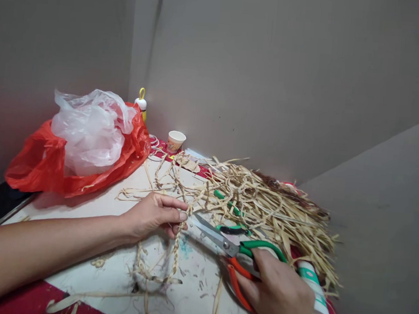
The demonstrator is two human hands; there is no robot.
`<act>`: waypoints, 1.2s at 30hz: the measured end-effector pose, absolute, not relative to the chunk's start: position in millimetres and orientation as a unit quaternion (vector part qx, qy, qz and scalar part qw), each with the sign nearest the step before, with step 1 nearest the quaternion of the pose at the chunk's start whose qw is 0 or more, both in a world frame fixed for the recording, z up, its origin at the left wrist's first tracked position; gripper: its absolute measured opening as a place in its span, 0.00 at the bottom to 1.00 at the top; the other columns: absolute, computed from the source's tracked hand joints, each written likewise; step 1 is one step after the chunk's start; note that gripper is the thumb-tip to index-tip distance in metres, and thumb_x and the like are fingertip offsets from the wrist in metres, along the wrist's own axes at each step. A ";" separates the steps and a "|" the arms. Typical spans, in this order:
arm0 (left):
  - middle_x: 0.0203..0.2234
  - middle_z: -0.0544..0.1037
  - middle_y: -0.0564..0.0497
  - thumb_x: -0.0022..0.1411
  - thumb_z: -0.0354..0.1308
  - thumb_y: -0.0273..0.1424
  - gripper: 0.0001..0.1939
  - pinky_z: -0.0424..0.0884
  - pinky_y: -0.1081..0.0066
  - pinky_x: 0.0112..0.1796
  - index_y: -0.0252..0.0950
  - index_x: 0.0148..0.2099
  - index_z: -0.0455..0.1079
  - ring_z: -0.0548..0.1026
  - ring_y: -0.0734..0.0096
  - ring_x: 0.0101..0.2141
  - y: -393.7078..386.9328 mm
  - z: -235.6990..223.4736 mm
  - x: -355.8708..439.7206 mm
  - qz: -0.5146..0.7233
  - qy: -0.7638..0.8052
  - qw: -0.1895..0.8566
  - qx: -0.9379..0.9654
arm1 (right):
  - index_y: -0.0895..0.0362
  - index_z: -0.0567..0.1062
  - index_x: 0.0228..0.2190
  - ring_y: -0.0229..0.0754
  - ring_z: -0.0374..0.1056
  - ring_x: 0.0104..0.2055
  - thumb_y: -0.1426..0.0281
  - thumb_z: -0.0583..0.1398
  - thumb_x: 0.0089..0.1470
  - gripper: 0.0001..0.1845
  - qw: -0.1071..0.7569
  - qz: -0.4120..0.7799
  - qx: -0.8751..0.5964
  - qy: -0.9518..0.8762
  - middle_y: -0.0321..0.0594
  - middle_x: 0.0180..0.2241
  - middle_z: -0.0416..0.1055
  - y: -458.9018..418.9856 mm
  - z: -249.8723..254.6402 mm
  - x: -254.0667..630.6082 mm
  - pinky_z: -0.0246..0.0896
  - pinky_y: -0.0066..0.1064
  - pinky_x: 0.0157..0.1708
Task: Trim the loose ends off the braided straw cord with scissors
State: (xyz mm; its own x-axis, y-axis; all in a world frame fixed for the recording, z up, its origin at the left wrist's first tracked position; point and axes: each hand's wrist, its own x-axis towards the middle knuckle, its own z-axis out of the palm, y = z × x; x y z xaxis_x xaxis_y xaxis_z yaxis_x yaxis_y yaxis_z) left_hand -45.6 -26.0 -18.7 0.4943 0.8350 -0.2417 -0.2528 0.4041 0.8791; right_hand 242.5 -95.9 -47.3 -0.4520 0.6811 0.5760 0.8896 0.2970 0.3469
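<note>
Head view: left hand (158,215), thumb and fingers pinched on a braided cord (176,250) whose loop hangs below, above the white surface (115,277). Right hand (279,291), grip closed around the scissors (226,246), one handle green, one orange; blades point at the left fingertips, contact with cord unclear. Dry straw (298,225) heaped beyond the scissors. Red bag (40,164) at far left, paper cup (176,142) near the wall.
</note>
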 end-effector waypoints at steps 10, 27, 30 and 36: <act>0.19 0.75 0.52 0.46 0.69 0.35 0.20 0.69 0.74 0.24 0.30 0.41 0.73 0.70 0.78 0.17 -29.6 -19.8 -43.6 0.333 0.366 0.756 0.429 | 0.55 0.70 0.23 0.42 0.61 0.22 0.51 0.56 0.51 0.20 0.143 -0.344 -0.503 -0.780 0.39 0.18 0.65 -100.3 -44.8 237.5 0.48 0.33 0.25; 0.18 0.75 0.52 0.42 0.70 0.36 0.23 0.68 0.74 0.22 0.29 0.40 0.74 0.70 0.77 0.17 -38.5 -18.4 -40.8 0.345 0.365 0.757 0.419 | 0.56 0.71 0.25 0.36 0.61 0.20 0.53 0.55 0.54 0.19 0.196 -0.296 -0.487 -0.798 0.34 0.17 0.65 -100.4 -46.0 240.4 0.48 0.28 0.23; 0.18 0.75 0.52 0.42 0.70 0.36 0.22 0.68 0.74 0.22 0.29 0.39 0.74 0.70 0.77 0.17 -41.8 -16.4 -40.7 0.346 0.365 0.758 0.415 | 0.57 0.71 0.24 0.35 0.60 0.19 0.54 0.55 0.54 0.19 0.207 -0.292 -0.481 -0.801 0.33 0.16 0.64 -100.4 -43.7 238.5 0.48 0.28 0.23; 0.17 0.74 0.52 0.43 0.70 0.35 0.21 0.68 0.74 0.21 0.29 0.39 0.74 0.70 0.77 0.16 -44.3 -17.4 -40.4 0.355 0.365 0.752 0.419 | 0.56 0.69 0.23 0.35 0.58 0.18 0.54 0.54 0.55 0.20 0.210 -0.272 -0.483 -0.806 0.33 0.15 0.62 -101.2 -42.6 235.8 0.47 0.28 0.22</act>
State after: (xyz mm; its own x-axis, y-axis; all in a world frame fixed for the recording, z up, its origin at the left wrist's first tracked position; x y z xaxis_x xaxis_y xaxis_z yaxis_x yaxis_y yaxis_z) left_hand -40.4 -44.3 -17.4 0.4823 0.8392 -0.2513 -0.2271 0.3968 0.8894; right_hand 235.8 -101.2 -42.6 -0.4457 0.6633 0.6011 0.8919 0.3861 0.2353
